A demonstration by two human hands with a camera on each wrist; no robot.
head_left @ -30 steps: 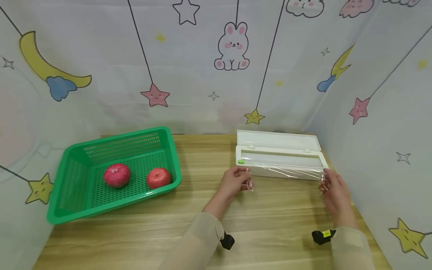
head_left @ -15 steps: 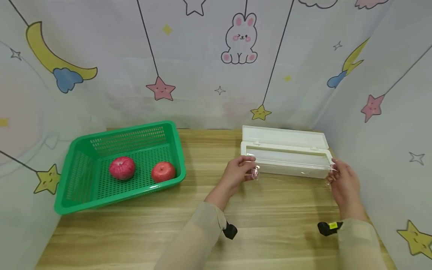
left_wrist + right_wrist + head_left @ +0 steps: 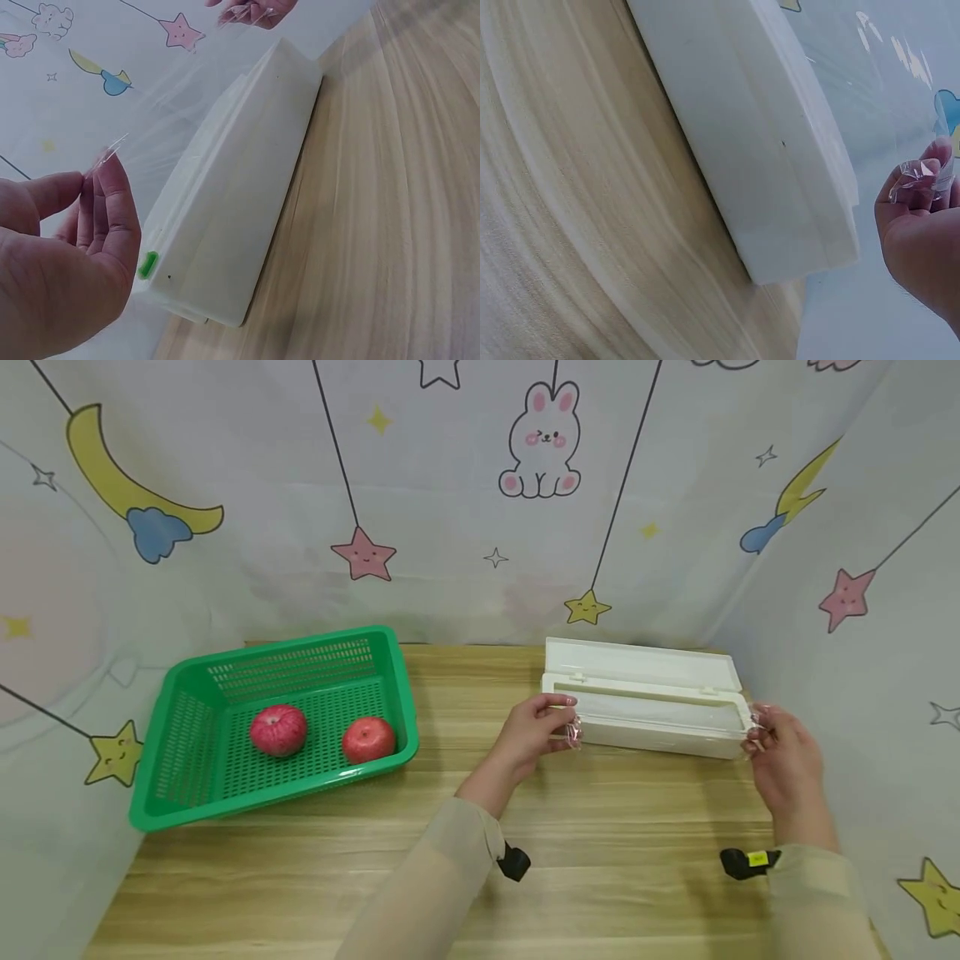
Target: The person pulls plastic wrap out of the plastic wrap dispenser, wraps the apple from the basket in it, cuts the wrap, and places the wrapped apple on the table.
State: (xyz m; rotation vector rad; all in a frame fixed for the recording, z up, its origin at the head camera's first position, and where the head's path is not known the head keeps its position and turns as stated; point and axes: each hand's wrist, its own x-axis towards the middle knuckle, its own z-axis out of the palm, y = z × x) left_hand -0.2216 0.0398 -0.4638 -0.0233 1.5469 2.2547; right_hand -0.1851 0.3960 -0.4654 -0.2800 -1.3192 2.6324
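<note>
My left hand point(image 3: 528, 735) pinches one corner of a sheet of clear cling film point(image 3: 169, 127) between thumb and fingers. The opposite corner is bunched in the curled fingers of my right hand point(image 3: 787, 764). Between the hands the film spans the length of a white cling film dispenser point(image 3: 652, 737), whose lid point(image 3: 641, 664) is tipped back. In the left wrist view, a green slide cutter point(image 3: 148, 265) sits at the dispenser's near end, and the film runs above the top edge. The right wrist view shows crumpled film point(image 3: 916, 178) at the right fingertips.
A green basket point(image 3: 273, 797) stands on the left of the wooden table point(image 3: 480, 893), holding a dark pink round fruit point(image 3: 278, 731) and a red apple-like fruit point(image 3: 368, 740). A printed cloth point(image 3: 450, 485) hangs behind the table and along its right side.
Both hands have risen with the film, from in front of the dispenser to its top edge. The head view has shifted slightly; basket and fruit stay put.
</note>
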